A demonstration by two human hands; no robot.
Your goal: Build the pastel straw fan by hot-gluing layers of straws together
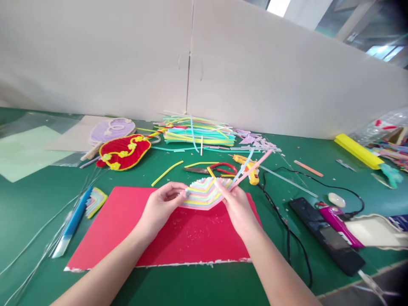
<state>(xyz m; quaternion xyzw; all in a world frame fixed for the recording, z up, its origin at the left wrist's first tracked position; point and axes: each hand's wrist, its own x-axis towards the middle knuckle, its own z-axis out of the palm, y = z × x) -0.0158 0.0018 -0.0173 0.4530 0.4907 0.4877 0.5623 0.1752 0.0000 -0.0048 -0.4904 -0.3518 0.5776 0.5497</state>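
A fan-shaped piece of layered pastel strips (204,193) is held just above a red sheet (178,238) on the green table. My left hand (161,208) pinches its left edge with curled fingers. My right hand (236,208) grips its right edge and also holds thin pink and pale blue strips (251,168) that stick out up and to the right.
A pile of coloured strips (197,131) lies at the back. Red-handled scissors (213,169) and a yellow glue gun (248,168) sit behind the fan. A red and yellow ornament (124,152), a blue pen (75,221), a phone (325,236) and black cables (287,229) lie around.
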